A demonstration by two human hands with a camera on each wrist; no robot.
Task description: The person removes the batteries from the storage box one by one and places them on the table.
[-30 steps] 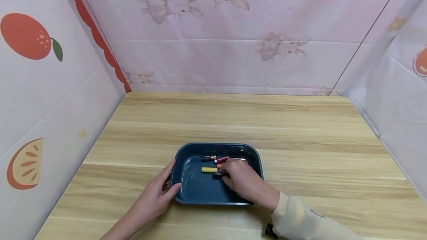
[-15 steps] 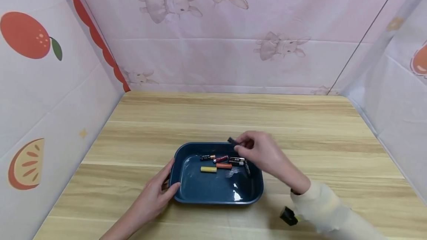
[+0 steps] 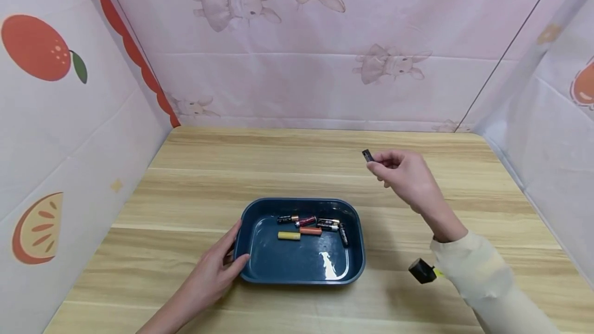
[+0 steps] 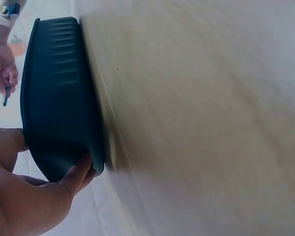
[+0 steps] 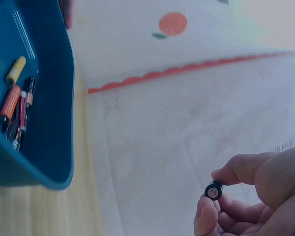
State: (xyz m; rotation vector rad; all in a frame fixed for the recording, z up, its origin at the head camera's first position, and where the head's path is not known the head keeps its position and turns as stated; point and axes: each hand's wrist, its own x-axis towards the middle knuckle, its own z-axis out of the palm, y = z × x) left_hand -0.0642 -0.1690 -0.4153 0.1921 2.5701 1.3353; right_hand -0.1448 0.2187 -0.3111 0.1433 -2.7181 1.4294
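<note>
My right hand (image 3: 413, 182) pinches a small black battery (image 3: 367, 155) between thumb and fingers, raised beyond the tray's back right corner. In the right wrist view one round end of that battery (image 5: 213, 191) faces the camera. At the tray's left end, my left hand (image 3: 211, 272) grips the dark blue plastic tray (image 3: 287, 264), thumb at the rim and fingers against the outside wall, as the left wrist view also shows. Inside the tray lie a yellow battery (image 3: 289, 236), an orange battery (image 3: 310, 231), a dark red battery (image 3: 306, 221) and several black batteries (image 3: 343, 235).
The tray stands on a wood-grain table (image 3: 223, 174). A pink rabbit-print cloth (image 3: 287, 86) hangs behind the table, and a white fruit-print cloth (image 3: 102, 133) hangs on the left. A black device (image 3: 422, 271) hangs at the right sleeve (image 3: 482, 277).
My right hand has lifted a black battery out of the tray and carried it up, away and to the right. The left hand keeps its grip on the tray.
</note>
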